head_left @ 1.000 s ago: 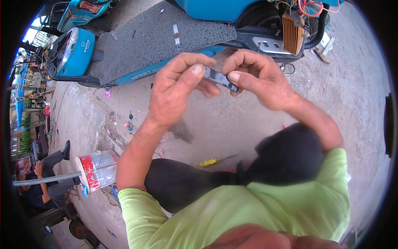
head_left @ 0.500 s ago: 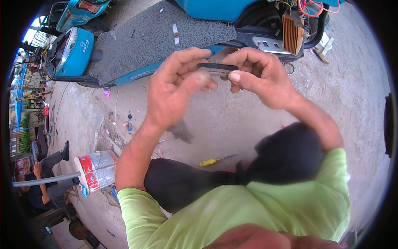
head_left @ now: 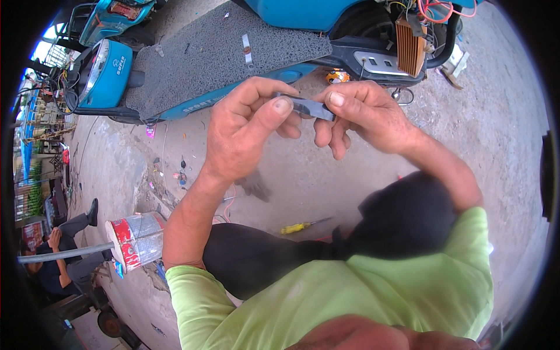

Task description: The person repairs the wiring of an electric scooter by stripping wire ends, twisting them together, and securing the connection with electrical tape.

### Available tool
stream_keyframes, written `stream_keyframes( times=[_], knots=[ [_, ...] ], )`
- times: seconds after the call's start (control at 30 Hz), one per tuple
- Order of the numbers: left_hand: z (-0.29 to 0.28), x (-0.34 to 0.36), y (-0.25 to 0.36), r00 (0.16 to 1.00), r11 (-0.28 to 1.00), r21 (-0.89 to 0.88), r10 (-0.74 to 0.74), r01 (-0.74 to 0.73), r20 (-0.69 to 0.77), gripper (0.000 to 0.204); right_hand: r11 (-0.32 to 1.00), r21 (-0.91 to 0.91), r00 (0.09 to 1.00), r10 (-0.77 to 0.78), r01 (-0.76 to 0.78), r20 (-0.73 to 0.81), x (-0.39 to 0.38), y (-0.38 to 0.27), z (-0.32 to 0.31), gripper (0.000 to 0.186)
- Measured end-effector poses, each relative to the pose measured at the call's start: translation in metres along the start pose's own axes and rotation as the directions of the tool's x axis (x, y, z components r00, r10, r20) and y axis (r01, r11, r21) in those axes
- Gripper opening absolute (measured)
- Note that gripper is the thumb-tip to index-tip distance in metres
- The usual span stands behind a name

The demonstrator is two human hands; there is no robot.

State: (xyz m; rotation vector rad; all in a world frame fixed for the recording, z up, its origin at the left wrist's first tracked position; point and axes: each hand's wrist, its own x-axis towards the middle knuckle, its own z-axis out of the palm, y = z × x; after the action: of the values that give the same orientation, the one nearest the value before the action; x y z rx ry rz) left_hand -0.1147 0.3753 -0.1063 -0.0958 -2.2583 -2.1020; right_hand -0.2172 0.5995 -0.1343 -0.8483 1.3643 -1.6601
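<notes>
In the head view, a person's left hand [head_left: 236,131] and right hand [head_left: 382,119] pinch opposite ends of a glossy dark strip [head_left: 313,109] between thumbs and fingers, above the ground and on the near side of a blue scooter's grey footboard [head_left: 204,64]. The strip's long axis runs left to right, slanting, its left end farther and its right end nearer. A yellow-handled screwdriver [head_left: 296,228] lies nearer, tip toward the right.

- Scooter deck [head_left: 204,61] blocks you just beyond your left hand [head_left: 235,129].
- Open ground [head_left: 499,134] right of your right hand [head_left: 382,116].
- Bucket [head_left: 143,236] obstructs your left.
- Screwdriver [head_left: 297,227] lies low before you.
</notes>
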Motion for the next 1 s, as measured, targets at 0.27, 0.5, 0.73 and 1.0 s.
stream_keyframes(
  times=[0.27,0.5,0.73,1.0],
  knots=[
    [0.000,-0.001,-0.003,0.999,0.995,0.089,0.038,-0.036,-0.027,0.028,0.998,-0.059,1.000,-0.023,0.024,0.011,0.001,0.003,0.003,0.043],
    [0.007,0.003,-0.002,0.898,0.621,0.650,0.336,-0.438,0.285,0.034,0.958,-0.287,0.996,-0.023,-0.003,-0.088,0.006,0.010,0.002,0.027],
    [0.011,0.004,-0.010,0.884,0.644,0.608,0.384,-0.464,0.269,0.036,0.933,-0.339,0.991,0.090,-0.120,-0.103,0.006,0.003,0.003,0.018],
    [0.002,0.004,-0.007,0.941,0.799,0.496,0.283,-0.339,0.186,0.030,0.964,-0.259,0.991,0.030,-0.063,-0.129,0.003,0.005,0.004,0.021]
  ],
)
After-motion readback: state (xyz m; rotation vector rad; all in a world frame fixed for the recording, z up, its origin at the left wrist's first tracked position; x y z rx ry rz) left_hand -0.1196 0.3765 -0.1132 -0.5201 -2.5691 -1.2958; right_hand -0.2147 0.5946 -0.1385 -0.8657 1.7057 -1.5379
